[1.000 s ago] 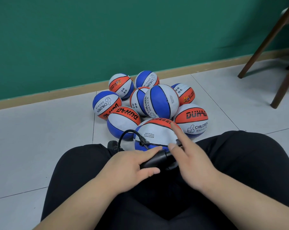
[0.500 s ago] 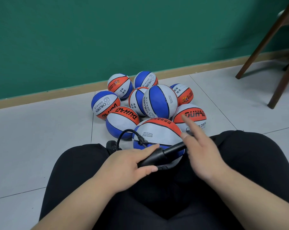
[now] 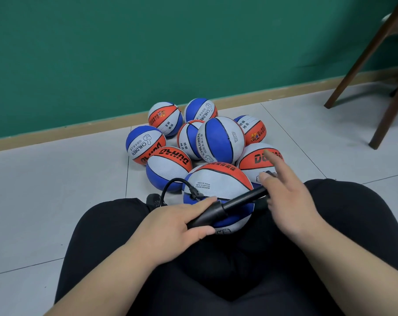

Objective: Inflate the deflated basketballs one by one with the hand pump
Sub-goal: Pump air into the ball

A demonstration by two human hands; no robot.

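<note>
A red, white and blue basketball [image 3: 218, 181] sits between my knees. A black hose [image 3: 174, 185] loops from the ball's left side down to the black hand pump [image 3: 218, 209] lying across the ball. My left hand [image 3: 170, 226] grips the pump's barrel. My right hand [image 3: 287, 197] holds the pump's handle end, with the rod drawn out to the right and the index finger sticking up.
Several more red, white and blue basketballs [image 3: 221, 140] lie piled on the tiled floor [image 3: 45, 190] against the green wall [image 3: 147, 53]. Wooden chair legs [image 3: 362, 65] stand at the right. My black-trousered legs [image 3: 216, 270] fill the foreground.
My right hand has pulled the pump handle outward to the right, exposing more of the rod. My left hand stays on the barrel.
</note>
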